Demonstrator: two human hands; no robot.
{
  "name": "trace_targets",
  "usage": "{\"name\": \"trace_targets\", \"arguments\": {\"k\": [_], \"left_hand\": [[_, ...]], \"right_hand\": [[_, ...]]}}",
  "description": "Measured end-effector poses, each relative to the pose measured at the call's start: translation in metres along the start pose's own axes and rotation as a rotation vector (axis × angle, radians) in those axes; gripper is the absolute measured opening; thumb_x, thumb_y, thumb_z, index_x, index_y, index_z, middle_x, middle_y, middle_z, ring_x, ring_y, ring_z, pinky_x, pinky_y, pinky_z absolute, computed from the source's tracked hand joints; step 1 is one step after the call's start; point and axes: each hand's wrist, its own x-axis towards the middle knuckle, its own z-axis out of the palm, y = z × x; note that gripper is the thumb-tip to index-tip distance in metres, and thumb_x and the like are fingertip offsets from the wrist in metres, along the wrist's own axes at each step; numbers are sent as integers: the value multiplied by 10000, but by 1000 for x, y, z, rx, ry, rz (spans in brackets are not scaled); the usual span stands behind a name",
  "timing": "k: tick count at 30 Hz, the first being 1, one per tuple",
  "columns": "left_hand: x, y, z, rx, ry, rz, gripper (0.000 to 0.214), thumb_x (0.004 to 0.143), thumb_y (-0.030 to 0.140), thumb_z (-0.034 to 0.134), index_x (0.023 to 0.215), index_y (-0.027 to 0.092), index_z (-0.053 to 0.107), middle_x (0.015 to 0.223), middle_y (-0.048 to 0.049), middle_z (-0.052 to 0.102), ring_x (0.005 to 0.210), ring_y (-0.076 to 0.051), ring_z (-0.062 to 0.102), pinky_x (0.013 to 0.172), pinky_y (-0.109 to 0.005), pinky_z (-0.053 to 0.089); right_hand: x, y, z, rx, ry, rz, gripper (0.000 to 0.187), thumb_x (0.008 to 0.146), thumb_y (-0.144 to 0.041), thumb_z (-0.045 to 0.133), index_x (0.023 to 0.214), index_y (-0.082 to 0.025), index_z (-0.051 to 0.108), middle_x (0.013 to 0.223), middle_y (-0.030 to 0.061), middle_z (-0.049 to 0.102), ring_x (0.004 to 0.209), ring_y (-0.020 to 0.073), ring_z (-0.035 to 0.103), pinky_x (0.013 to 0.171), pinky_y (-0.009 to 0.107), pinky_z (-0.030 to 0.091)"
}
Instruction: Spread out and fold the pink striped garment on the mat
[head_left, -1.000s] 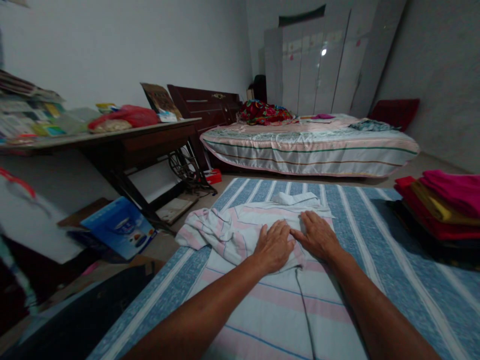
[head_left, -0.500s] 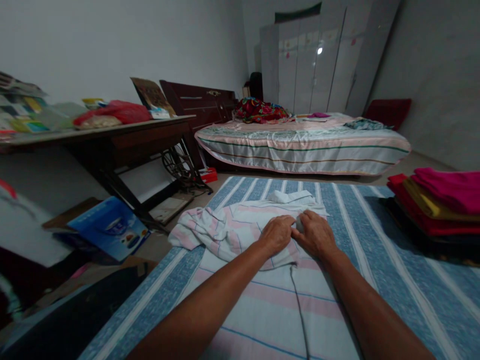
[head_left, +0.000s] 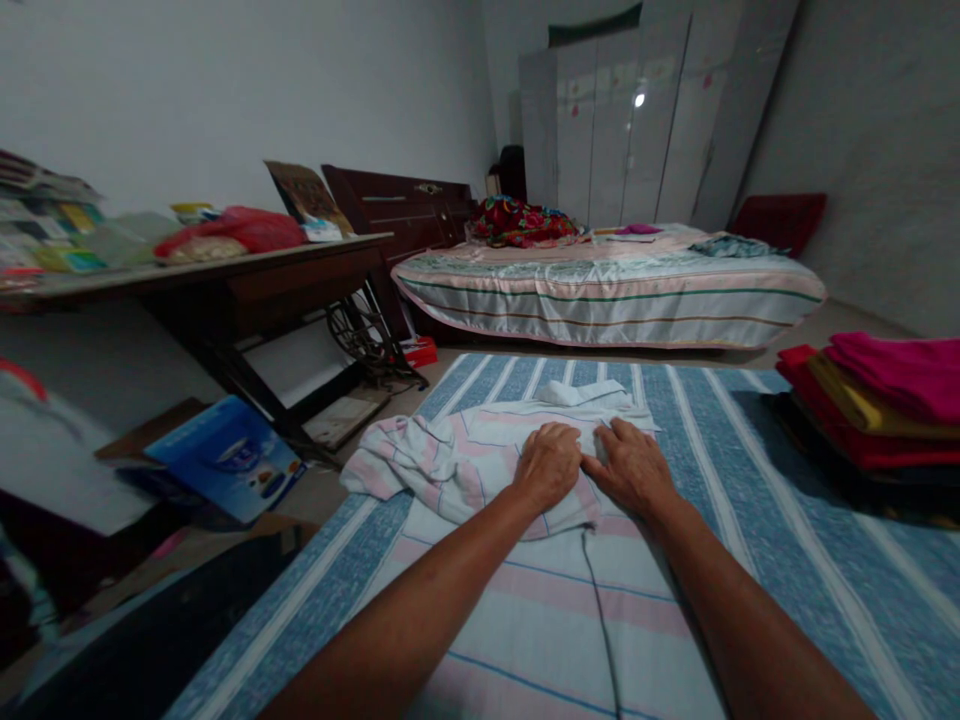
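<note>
One striped shirt (head_left: 540,590), laid on the blue sheet (head_left: 795,590), directly beneath your fingers; long axis running away from you, collar (head_left: 581,393) at its far end. Two hands, about equally near: your left hand (head_left: 551,465), on the shirt's upper half, fingers curled; your right hand (head_left: 636,465), just beside it, fingers bent and slightly parted. Whether either pinches cloth cannot be told. One rumpled fold (head_left: 405,455), perhaps a sleeve, at the shirt's left side. Two forearms (head_left: 420,625), yours, crossing above its nearer part. One clothes stack (head_left: 885,430), right of the shirt, well apart. One bed (head_left: 600,300), beyond it.
</note>
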Motion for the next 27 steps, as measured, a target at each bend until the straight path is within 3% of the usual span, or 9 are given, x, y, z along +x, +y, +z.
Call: {"name": "trace_targets", "arguments": {"k": [2,7,12,19,27], "left_hand": [[10,-1,-5,30,-17,-107,273,871,190,395,1061,154,588,1092,-86,616,1083,-201,510,955,-354,397],[49,3,-16,36,-211,-276,224,768,253,547,916,140,672,976,-126,670,981,-251,595,834,-342,457],[72,3,-17,-51,-307,-301,148,603,276,696,705,169,681,717,-39,672,743,-194,627,646,-263,460],[72,-7,-10,-126,-253,-254,138,622,173,616,754,160,654,632,8,607,605,-142,566,515,-226,398],[62,-10,-5,-68,-140,-168,270,709,168,561,973,210,602,876,-26,663,840,-193,603,728,-278,436]], "right_hand": [[0,-1,-1,8,0,-5,455,874,-554,405,1094,-184,553,1079,117,534,1071,270,463,885,371,317],[0,-1,-4,13,-11,2,445,868,-546,421,1091,-177,530,1060,109,538,1046,268,471,867,366,320],[0,-1,-5,20,0,7,432,860,-545,440,1065,-174,518,1047,107,540,1032,264,474,856,361,318],[1,-1,-3,27,14,17,461,846,-550,464,1103,-168,494,1045,102,535,1015,258,474,836,349,312],[1,-1,-3,12,7,26,471,854,-564,448,1110,-176,516,1074,105,516,1024,256,460,842,352,307]]}}
